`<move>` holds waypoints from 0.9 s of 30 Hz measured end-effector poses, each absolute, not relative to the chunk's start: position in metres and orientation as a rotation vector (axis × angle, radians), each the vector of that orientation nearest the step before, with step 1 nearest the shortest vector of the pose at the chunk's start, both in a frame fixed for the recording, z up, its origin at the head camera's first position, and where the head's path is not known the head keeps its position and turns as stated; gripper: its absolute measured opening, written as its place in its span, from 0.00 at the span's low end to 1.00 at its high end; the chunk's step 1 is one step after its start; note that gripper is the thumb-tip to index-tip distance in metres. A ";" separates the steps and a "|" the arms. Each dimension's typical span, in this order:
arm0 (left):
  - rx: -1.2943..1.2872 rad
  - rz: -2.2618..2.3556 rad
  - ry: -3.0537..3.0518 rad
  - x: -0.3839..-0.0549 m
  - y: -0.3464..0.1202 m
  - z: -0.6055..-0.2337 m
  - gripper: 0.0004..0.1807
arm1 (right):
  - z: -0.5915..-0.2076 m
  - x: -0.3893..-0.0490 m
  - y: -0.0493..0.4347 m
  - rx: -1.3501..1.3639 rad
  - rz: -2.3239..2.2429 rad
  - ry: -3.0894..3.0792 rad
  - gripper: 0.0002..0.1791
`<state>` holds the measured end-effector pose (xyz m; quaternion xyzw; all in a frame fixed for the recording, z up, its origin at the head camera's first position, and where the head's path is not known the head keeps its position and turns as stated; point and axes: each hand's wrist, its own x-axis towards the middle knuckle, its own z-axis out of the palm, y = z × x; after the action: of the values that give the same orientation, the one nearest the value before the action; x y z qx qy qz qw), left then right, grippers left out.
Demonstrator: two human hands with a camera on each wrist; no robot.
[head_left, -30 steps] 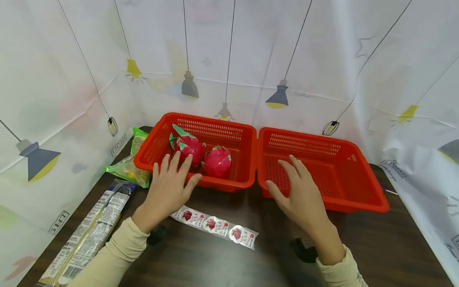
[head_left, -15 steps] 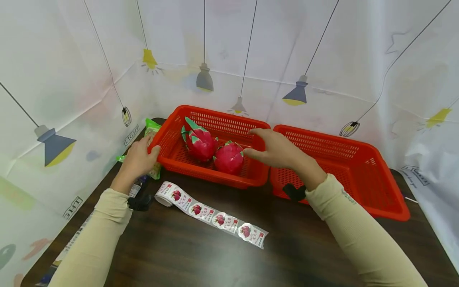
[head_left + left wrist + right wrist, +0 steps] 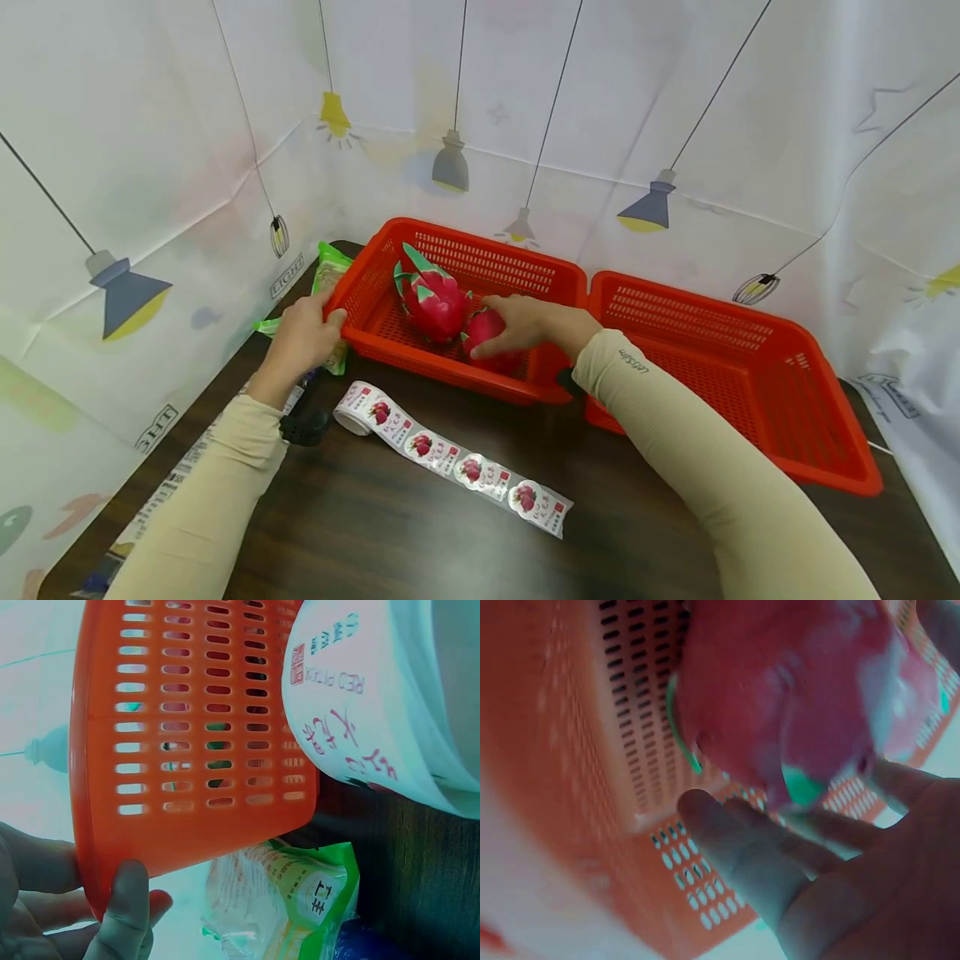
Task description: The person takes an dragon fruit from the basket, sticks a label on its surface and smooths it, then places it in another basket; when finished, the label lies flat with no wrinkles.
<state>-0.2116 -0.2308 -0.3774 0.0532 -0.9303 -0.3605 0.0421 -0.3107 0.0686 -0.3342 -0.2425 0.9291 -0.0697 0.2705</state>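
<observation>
My left hand (image 3: 303,337) grips the outer left rim of the left red plastic basket (image 3: 450,367); in the left wrist view the thumb and fingers (image 3: 129,904) pinch that rim. My right hand (image 3: 525,321) is inside this basket, with thumb and fingers round the rounder dragon fruit (image 3: 486,327), which it partly hides. In the right wrist view the fruit (image 3: 780,697) lies between the thumb and the fingers, somewhat blurred. A second dragon fruit (image 3: 435,304), with long green leaf tips, lies to its left in the basket.
A second red basket (image 3: 720,367) adjoins on the right. In front, a roll of dragon fruit stickers (image 3: 420,442) lies partly unrolled on the dark table (image 3: 420,550). A green-edged packet (image 3: 330,271) sits behind my left hand, and a long printed packet (image 3: 161,500) lies beside my left sleeve.
My left hand has moved from in front of the basket to its left rim and taken hold. My right hand has moved left from the right basket and down round the rounder dragon fruit.
</observation>
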 end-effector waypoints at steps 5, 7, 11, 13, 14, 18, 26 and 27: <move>0.168 -1.100 -2.841 -0.211 -0.228 -0.377 0.31 | -0.346 -0.311 0.062 -0.585 -0.082 2.499 0.59; 0.165 -1.100 -2.827 -0.210 -0.227 -0.378 0.31 | -0.347 -0.312 0.060 -0.573 -0.067 2.511 0.59; 0.167 -1.106 -2.803 -0.210 -0.229 -0.378 0.30 | -0.346 -0.314 0.057 -0.564 -0.097 2.512 0.58; 0.169 -1.115 -2.799 -0.210 -0.229 -0.378 0.30 | -0.344 -0.314 0.058 -0.563 -0.113 2.506 0.57; 0.170 -1.116 -2.798 -0.210 -0.228 -0.378 0.30 | -0.343 -0.314 0.059 -0.562 -0.119 2.508 0.56; 0.186 -1.130 -2.796 -0.211 -0.226 -0.377 0.31 | -0.340 -0.315 0.064 -0.579 -0.141 2.520 0.56; 0.227 -1.157 -2.802 -0.210 -0.227 -0.380 0.31 | -0.325 -0.310 0.073 -0.625 -0.222 2.546 0.56; 0.234 -1.158 -2.802 -0.210 -0.228 -0.380 0.31 | -0.323 -0.309 0.075 -0.633 -0.236 2.553 0.56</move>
<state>-0.2097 -0.2278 -0.3804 0.0767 -0.9203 -0.3804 0.0502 -0.3093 0.0751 -0.3227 -0.2321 0.9366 -0.0864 0.2478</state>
